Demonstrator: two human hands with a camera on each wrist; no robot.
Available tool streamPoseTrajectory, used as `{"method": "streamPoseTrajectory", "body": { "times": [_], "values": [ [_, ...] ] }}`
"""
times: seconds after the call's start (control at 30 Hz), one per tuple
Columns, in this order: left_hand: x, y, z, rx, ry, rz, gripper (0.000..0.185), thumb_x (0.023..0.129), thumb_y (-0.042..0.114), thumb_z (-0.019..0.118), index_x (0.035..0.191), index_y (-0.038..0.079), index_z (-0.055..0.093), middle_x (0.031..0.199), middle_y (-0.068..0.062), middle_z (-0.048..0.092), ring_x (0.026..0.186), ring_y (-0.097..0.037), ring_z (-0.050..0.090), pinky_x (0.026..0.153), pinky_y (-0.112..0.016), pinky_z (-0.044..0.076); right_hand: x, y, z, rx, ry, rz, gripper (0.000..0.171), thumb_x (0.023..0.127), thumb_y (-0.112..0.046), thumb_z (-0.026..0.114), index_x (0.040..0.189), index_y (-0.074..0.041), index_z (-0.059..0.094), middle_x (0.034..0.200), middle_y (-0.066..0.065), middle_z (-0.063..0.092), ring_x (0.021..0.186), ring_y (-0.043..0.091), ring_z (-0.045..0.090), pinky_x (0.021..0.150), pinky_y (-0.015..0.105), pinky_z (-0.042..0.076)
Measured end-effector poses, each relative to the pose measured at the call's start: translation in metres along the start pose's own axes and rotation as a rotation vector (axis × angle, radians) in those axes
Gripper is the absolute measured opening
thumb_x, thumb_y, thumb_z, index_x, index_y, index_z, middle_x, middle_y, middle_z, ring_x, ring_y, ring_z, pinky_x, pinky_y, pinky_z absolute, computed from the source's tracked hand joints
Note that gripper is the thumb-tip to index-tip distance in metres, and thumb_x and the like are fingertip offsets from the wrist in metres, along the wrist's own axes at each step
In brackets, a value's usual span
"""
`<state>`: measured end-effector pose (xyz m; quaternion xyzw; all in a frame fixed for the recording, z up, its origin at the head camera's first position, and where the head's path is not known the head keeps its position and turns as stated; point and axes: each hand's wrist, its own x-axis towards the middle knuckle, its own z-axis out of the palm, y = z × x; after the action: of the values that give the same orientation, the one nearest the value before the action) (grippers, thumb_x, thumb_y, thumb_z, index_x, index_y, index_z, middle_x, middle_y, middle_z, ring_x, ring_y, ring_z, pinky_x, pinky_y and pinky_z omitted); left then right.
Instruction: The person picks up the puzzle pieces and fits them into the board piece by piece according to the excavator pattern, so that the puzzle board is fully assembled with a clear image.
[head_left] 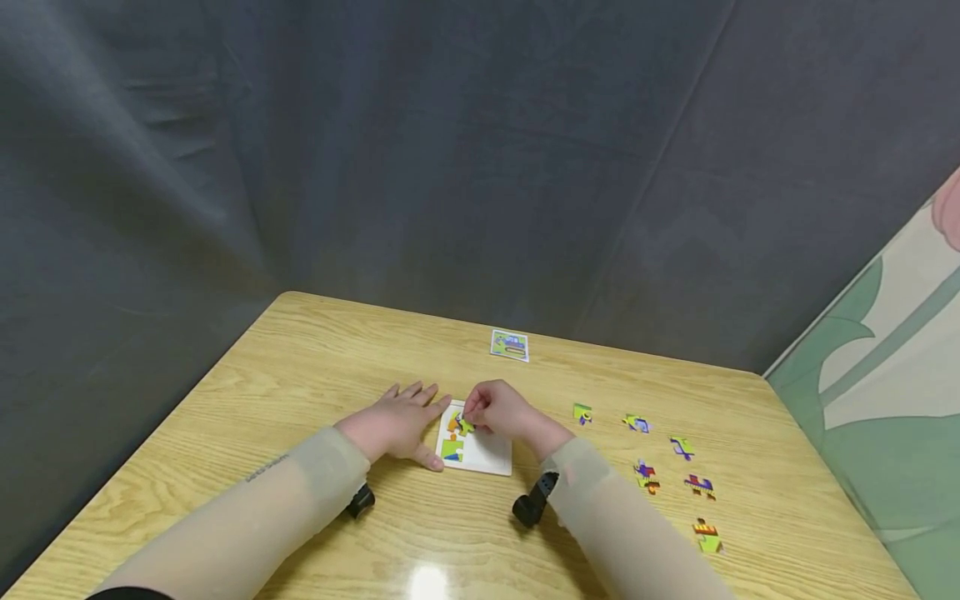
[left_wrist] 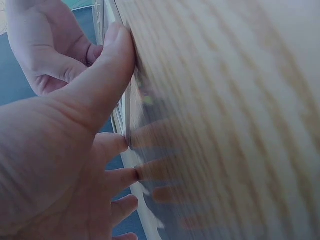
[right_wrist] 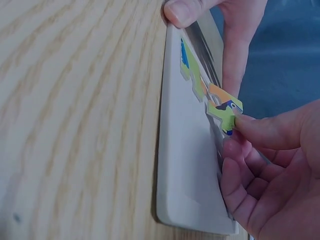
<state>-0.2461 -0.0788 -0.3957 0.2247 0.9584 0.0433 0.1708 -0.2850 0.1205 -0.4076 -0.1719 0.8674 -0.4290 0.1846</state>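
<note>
The right hand (head_left: pixel 501 408) pinches a puzzle piece (right_wrist: pixel 226 112) over the white tray (right_wrist: pixel 182 165), left hand (head_left: pixel 396 422) flat beside it; the piece might jam if tilted.

Both forearms are covered by thin, close-fitting sleeves of a pale beige, slightly sheer fabric that end at the wrists, leaving the left hand (head_left: pixel 396 425) and the right hand (head_left: pixel 501 408) bare. The left sleeve (head_left: pixel 247 521) carries a small line of dark lettering along the forearm, too small to read, and a dark edge shows at its upper end. A small black camera unit hangs under each wrist, the left one (head_left: pixel 361 501) compact and rounded, the right one (head_left: pixel 534 502) longer and blocky.
</note>
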Motion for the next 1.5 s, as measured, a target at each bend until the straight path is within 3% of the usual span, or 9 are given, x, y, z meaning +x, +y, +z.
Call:
{"method": "streamPoseTrajectory", "body": {
  "times": [0.63,1.0,1.5],
  "values": [
    [-0.001,0.000,-0.001,-0.006,0.016,0.011,0.104,0.075,0.066,0.069,0.158,0.017,0.028,0.162,-0.013,0.019,0.147,-0.036,0.015,0.116,-0.057,0.013,0.007,0.000,0.000,-0.011,-0.065,-0.041,0.008,0.092,0.004,0.065,0.086,-0.001,0.064,0.073,0.004,0.057,0.061,0.012,0.050,0.053,0.023,0.043],
    [0.000,0.000,0.000,-0.008,0.019,0.011,0.104,0.075,0.067,0.069,0.158,0.017,0.028,0.162,-0.012,0.019,0.147,-0.036,0.015,0.116,-0.057,0.013,0.007,0.001,-0.002,0.019,-0.115,-0.006,0.006,0.093,0.000,0.065,0.088,0.001,0.065,0.074,0.004,0.059,0.061,0.013,0.050,0.053,0.023,0.042],
    [0.000,-0.002,0.001,-0.023,0.026,0.018,0.105,0.074,0.067,0.070,0.158,0.018,0.029,0.162,-0.013,0.019,0.147,-0.037,0.015,0.116,-0.057,0.012,0.003,0.002,0.011,-0.206,-0.025,-0.144,0.014,0.087,0.003,0.072,0.084,-0.007,0.062,0.075,0.001,0.056,0.070,0.014,0.051,0.062,0.027,0.042]
  ]
}}
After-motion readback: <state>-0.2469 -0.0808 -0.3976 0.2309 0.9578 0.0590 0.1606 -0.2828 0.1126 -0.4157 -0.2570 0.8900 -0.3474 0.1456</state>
